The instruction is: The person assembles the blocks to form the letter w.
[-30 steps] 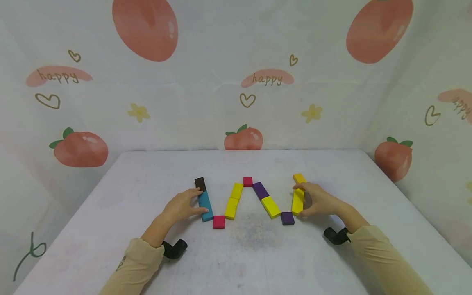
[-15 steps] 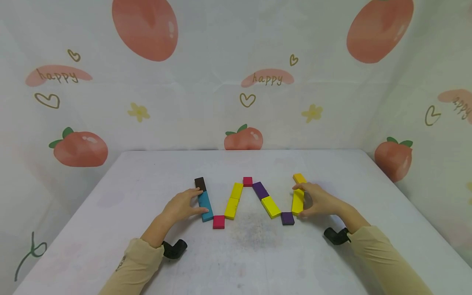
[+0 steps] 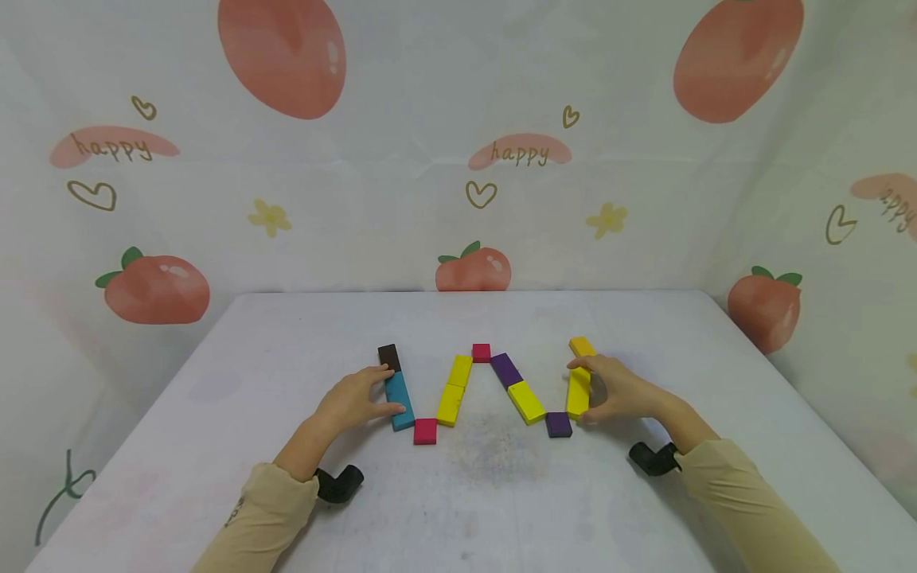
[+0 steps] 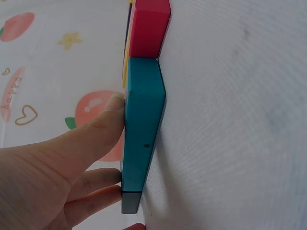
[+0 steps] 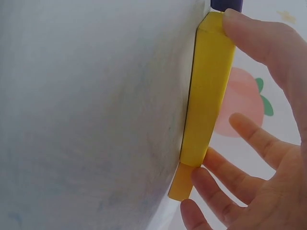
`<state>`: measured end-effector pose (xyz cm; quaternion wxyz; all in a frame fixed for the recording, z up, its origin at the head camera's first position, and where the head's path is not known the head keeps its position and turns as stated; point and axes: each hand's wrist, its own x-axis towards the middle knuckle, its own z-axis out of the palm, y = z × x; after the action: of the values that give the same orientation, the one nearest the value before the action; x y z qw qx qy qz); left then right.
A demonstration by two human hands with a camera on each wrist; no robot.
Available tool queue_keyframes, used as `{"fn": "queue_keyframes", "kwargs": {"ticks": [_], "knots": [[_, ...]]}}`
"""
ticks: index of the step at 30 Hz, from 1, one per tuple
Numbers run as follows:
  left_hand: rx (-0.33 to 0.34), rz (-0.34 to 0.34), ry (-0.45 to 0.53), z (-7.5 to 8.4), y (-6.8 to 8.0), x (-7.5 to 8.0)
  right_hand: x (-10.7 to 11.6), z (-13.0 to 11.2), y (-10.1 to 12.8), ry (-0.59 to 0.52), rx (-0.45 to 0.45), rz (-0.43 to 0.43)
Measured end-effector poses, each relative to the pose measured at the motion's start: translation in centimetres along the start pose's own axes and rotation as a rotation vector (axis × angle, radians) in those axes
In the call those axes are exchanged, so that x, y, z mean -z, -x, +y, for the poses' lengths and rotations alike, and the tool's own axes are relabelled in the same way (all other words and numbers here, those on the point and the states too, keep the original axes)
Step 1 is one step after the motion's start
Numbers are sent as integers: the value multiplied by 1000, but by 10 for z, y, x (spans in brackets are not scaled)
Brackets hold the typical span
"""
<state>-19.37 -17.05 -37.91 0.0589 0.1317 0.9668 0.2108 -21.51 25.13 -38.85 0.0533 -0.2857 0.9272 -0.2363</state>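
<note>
Flat coloured blocks lie end to end in a zigzag on the white table (image 3: 501, 509). My left hand (image 3: 388, 391) holds the teal block (image 3: 398, 388) at the zigzag's left, index finger at its far end by the brown block (image 3: 389, 356), thumb near the pink block (image 3: 425, 430). The left wrist view shows the thumb against the teal block (image 4: 141, 129). On the right, my right hand (image 3: 582, 389) pinches a yellow block (image 3: 575, 399) lengthwise, between the purple block (image 3: 559, 424) and the far yellow block (image 3: 581, 346). The right wrist view shows this yellow block (image 5: 208, 96) flat on the table.
Between my hands lie two yellow blocks (image 3: 454, 388), a pink one (image 3: 481, 352), a purple one (image 3: 505, 369) and another yellow one (image 3: 526, 401). A peach-printed cloth backdrop (image 3: 473, 199) closes the table's back and sides. Black wrist mounts (image 3: 340, 481) sit near the table surface.
</note>
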Motion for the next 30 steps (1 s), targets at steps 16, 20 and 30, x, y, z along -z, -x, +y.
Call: {"fn": "queue_keyframes", "kwargs": {"ticks": [16, 20, 30], "knots": [[-1, 0, 0, 0, -1, 0, 10, -4, 2, -11, -46, 10], [7, -7, -2, 0, -1, 0, 20, 0, 2, -33, -77, 65], [18, -14, 2, 1, 0, 1, 30, 23, -9, -27, -95, 127]]}}
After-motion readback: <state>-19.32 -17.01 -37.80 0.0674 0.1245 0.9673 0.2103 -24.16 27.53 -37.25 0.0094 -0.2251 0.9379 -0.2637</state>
